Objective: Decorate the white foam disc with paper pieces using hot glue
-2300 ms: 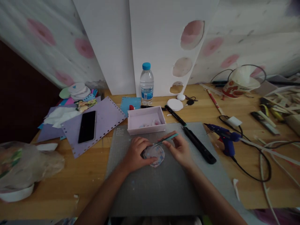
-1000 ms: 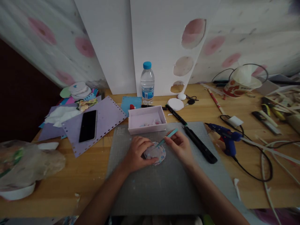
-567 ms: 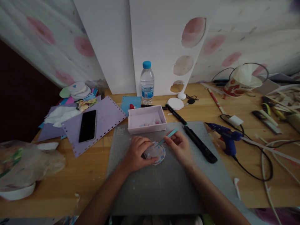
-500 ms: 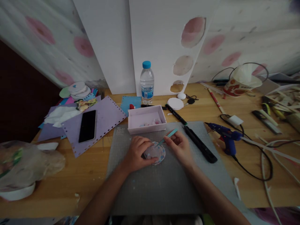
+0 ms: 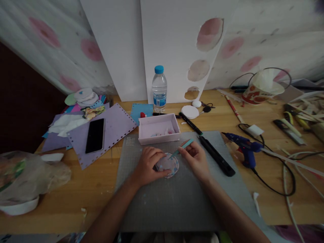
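On the grey cutting mat (image 5: 177, 206), my left hand (image 5: 149, 167) grips a small round disc (image 5: 168, 165) by its left side, forefinger at the top edge and thumb at the lower edge. The disc is pale with blue and pinkish patches round its border. Between the thumb and fingers of my right hand (image 5: 196, 160) are teal tweezers (image 5: 186, 144), slanting down to the left. Their tip meets the upper part of the disc; whether it pinches anything is too small to tell. Just beyond the hands stands a pale pink open box (image 5: 159, 139) with small bits inside.
A black cutter knife (image 5: 216, 157) lies right of my right hand, with a blue glue gun (image 5: 243, 146) and its cord farther right. A water bottle (image 5: 159, 91) stands behind the box. Left are a phone (image 5: 95, 135) and purple paper (image 5: 117, 123).
The tweezers and my right hand have shifted very slightly to the right. My left hand keeps its hold on the disc, and the view has moved a little.
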Demonstrator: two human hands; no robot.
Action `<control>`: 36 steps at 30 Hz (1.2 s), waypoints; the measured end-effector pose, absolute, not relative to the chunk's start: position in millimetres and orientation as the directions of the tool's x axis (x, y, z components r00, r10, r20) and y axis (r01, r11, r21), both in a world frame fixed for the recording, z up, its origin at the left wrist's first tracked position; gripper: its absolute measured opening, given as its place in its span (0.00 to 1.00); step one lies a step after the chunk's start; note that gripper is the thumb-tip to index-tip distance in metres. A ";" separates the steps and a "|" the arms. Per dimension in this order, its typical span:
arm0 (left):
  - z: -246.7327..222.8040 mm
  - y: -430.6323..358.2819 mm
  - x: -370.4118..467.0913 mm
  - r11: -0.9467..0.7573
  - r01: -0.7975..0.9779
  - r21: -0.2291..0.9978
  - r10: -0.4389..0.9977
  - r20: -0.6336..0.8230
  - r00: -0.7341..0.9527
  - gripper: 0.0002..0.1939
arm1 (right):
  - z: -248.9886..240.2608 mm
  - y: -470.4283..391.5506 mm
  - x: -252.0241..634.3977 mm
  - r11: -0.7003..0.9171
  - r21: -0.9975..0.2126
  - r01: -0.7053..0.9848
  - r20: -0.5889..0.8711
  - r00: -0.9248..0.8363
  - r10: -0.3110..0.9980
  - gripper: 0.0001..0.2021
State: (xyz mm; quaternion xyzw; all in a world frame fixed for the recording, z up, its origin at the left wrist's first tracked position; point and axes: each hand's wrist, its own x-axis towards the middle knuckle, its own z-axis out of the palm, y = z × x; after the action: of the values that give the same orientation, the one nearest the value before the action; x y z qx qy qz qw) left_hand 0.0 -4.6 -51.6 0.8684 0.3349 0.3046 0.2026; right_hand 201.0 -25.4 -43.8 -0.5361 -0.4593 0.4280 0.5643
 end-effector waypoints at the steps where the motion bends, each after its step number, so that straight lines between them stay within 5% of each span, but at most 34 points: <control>1: -51.4 -4.6 0.1 -0.692 0.459 0.557 0.706 0.390 0.591 0.24 | -43.7 -25.4 200.7 0.064 -0.998 0.010 0.065 0.209 0.976 0.13; 15: -50.7 -3.7 -0.5 -0.667 0.463 0.584 0.726 0.370 0.579 0.22 | -47.1 -23.5 204.2 0.090 -0.996 -0.024 0.076 0.340 0.937 0.12; 25: -49.2 -1.3 -4.1 -0.661 0.388 0.643 0.701 0.344 0.624 0.29 | -45.6 -25.1 202.6 0.149 -0.970 -0.193 0.104 0.227 0.968 0.08; 36: -43.5 -2.2 0.3 -0.433 0.263 0.862 0.876 0.333 0.350 0.08 | -38.7 -29.7 196.9 0.049 -0.991 -0.128 0.035 0.113 0.993 0.10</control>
State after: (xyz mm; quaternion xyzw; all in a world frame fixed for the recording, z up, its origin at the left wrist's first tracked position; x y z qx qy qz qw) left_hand 0.3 -2.2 -43.5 0.7355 0.3871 0.4187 0.3658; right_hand 196.9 -29.7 -38.7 -0.4825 -0.4481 0.4925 0.5690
